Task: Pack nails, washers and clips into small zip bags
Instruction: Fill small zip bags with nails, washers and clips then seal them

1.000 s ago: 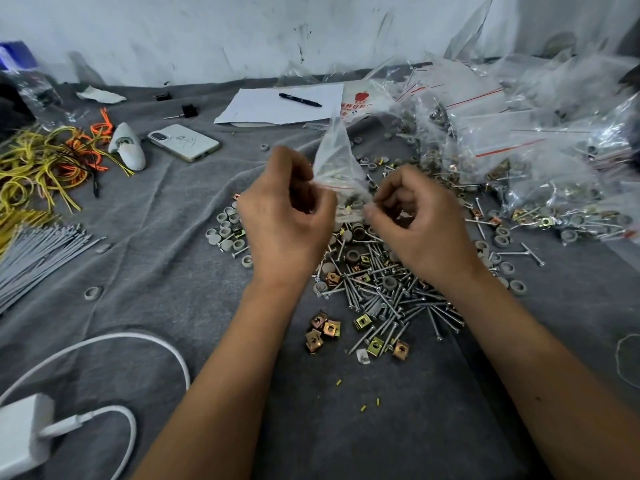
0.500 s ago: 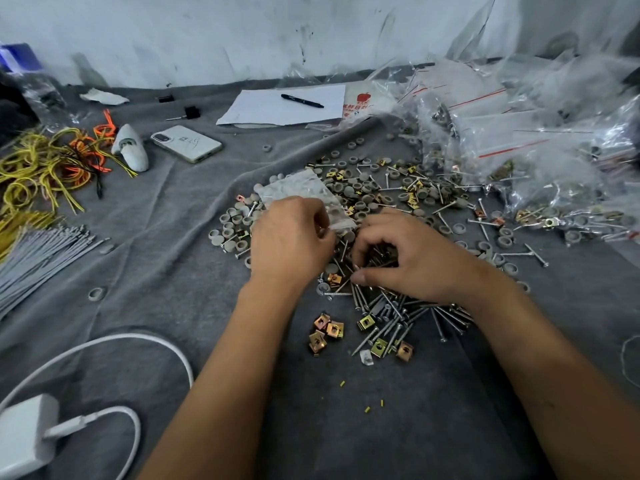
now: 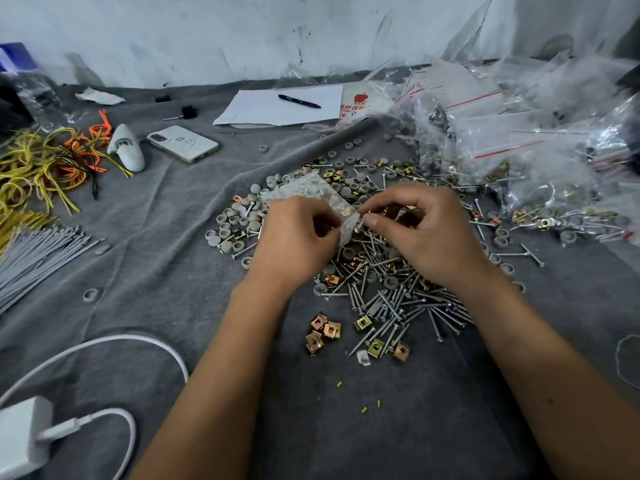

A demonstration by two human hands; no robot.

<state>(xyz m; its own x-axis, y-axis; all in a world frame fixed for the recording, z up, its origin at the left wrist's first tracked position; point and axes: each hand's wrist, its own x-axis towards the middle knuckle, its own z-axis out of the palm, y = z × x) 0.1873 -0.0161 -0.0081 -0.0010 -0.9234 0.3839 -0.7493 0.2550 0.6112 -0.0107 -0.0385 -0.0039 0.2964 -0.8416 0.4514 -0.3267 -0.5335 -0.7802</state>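
I see my left hand point(image 3: 294, 237) pinching a small clear plastic zip bag point(image 3: 304, 192), crumpled, stretching away beyond it; my right hand point(image 3: 426, 230) pinches silver nails point(image 3: 363, 221) at its mouth, count unclear.

Soft, even daylight (edges bowed)

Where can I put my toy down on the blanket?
Bare grey cloth lies between the grey cable ties, white charger cable and left hand. The screw and clip pile and clear bags are crowded.
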